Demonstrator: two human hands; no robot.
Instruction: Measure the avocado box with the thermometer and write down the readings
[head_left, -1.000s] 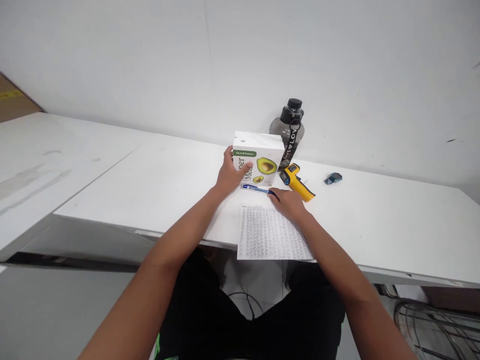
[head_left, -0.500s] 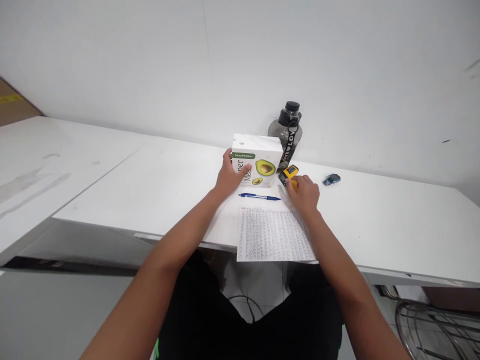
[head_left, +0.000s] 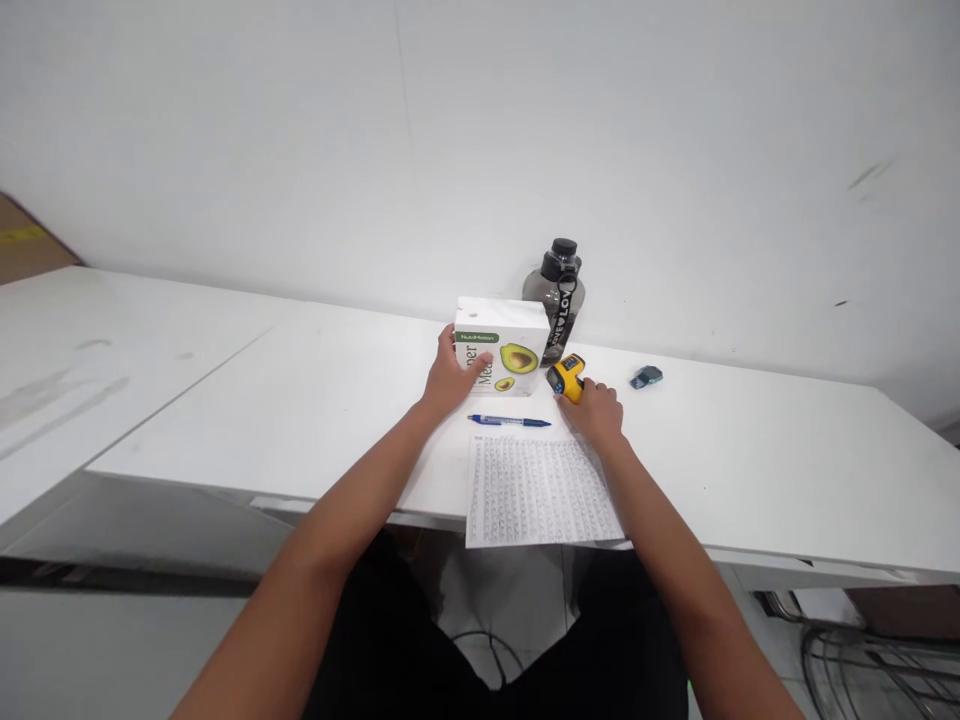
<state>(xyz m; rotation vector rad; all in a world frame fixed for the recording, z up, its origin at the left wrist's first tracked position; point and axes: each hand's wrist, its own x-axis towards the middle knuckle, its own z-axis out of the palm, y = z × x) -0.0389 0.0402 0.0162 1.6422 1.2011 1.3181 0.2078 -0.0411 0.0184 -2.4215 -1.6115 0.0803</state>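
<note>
My left hand (head_left: 450, 382) is wrapped round the left side of a white box (head_left: 504, 315) with avocado pictures, its thumb across the front. The box stands upright on the white table. My right hand (head_left: 596, 410) grips a yellow and black handheld infrared thermometer (head_left: 568, 374) just right of the box; the fingers partly hide its handle. A blue pen (head_left: 510, 421) lies in front of the box. Nearer to me is a sheet of paper (head_left: 540, 490) covered in rows of small marks, reaching the table's front edge.
Behind the box a dark translucent bottle (head_left: 561, 285) with a black strap stands near the wall. A small blue-grey object (head_left: 646, 377) lies to the right, its kind unclear. Below the table at right is a metal wire rack (head_left: 877, 665).
The camera view has tilted up, so everything sits lower in the picture. The thermometer has turned slightly in my right hand, showing more of its yellow body. My left hand stays on the box.
</note>
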